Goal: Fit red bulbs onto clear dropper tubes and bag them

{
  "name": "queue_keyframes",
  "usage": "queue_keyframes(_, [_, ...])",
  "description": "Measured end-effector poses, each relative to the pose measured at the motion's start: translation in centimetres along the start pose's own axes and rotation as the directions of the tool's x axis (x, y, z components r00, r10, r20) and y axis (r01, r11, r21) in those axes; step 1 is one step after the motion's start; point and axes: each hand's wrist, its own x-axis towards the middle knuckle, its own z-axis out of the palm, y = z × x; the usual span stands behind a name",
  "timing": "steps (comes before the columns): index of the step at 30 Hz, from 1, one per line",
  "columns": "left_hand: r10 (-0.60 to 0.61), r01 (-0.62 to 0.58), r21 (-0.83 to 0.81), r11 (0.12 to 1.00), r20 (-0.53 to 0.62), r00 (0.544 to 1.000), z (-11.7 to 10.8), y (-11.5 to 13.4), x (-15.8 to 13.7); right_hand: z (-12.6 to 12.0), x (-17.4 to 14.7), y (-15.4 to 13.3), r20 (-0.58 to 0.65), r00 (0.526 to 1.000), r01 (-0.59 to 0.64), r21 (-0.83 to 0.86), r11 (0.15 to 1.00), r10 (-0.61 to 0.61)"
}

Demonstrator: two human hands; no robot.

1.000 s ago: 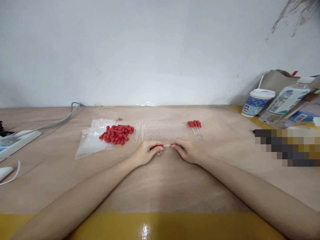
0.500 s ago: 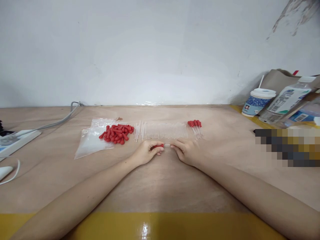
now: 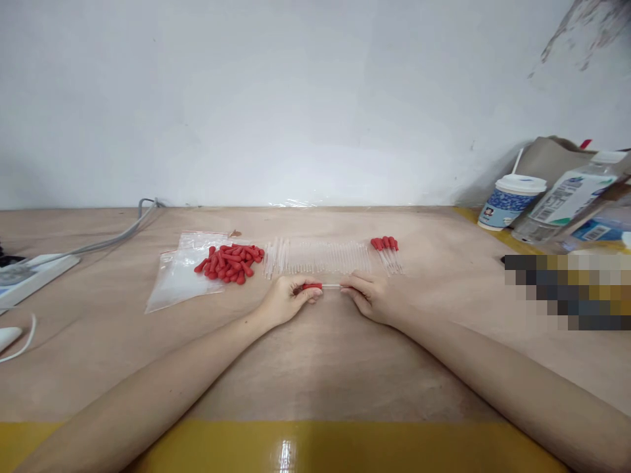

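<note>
My left hand (image 3: 292,297) pinches a red rubber dropper bulb (image 3: 312,286), its open end pointing right. From that end a thin glass dropper tube (image 3: 332,286) runs across to my right hand (image 3: 365,293), whose fingers are closed on its far part. The tube meets the bulb's mouth; how deep it sits inside I cannot tell. Behind my hands lies a row of clear glass tubes (image 3: 328,257). Left of the row is a pile of red bulbs (image 3: 231,261), and to its right several droppers with red bulbs fitted (image 3: 386,245) lie side by side.
Clear plastic bags (image 3: 172,284) lie under and beside the bulb pile. A power strip (image 3: 52,268) with grey cable is at the left. On the right stand a paper cup (image 3: 511,202) with a straw and a tilted plastic bottle (image 3: 572,197). Yellow tape (image 3: 236,447) covers the front edge.
My right hand has shifted slightly right along the tube, so more of it shows between my hands. The bulb in my left hand is more visible.
</note>
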Motion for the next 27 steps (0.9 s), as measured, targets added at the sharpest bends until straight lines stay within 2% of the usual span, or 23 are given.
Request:
queue_keyframes(6, [-0.088,0.090,-0.157,0.984,0.019,0.996,0.2,0.4,-0.1,0.5,-0.1,0.0,-0.030,0.998,0.053,-0.005,0.999,-0.054])
queue_keyframes(14, [-0.094,0.099,-0.138,0.985,0.043,0.995,0.3,0.5,0.0,1.2,-0.1,0.0,0.011,1.000,0.025,-0.028,0.999,-0.025])
queue_keyframes(20, [-0.058,0.061,-0.056,0.997,0.051,0.997,0.2,0.5,-0.1,1.2,0.1,-0.1,0.096,0.994,-0.046,-0.016,0.999,0.047])
queue_keyframes(27, [0.002,-0.002,0.012,1.000,0.045,0.999,0.1,-0.1,-0.1,0.6,1.0,-0.2,0.227,0.960,-0.198,0.122,0.973,0.167])
